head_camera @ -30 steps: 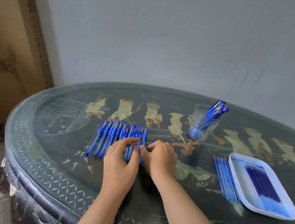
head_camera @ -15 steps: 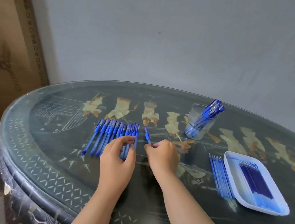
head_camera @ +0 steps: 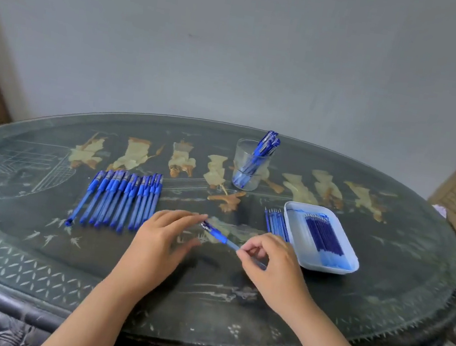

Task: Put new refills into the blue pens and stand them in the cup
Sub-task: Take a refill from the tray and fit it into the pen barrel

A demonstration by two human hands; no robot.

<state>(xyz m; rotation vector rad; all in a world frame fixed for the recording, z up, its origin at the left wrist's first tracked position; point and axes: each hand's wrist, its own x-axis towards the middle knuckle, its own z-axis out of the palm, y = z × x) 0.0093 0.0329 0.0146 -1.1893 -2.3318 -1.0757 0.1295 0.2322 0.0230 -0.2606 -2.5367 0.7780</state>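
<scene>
Fingers (head_camera: 257, 246) of right hand (head_camera: 276, 269) partly hide pen (head_camera: 219, 235).

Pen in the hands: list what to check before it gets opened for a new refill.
1. Pen held firmly: ok, the right hand pinches its barrel.
2. Left hand on the capped end: cannot tell; its fingertips are at it, but no grip shows.
3. Refills within reach: ok, they lie in the white tray beside the right hand.
4. Cup ready: ok, upright, with leaning pens in it and room left.
5. Row of pens out of the way: ok, it lies to the left of the hands.
</scene>
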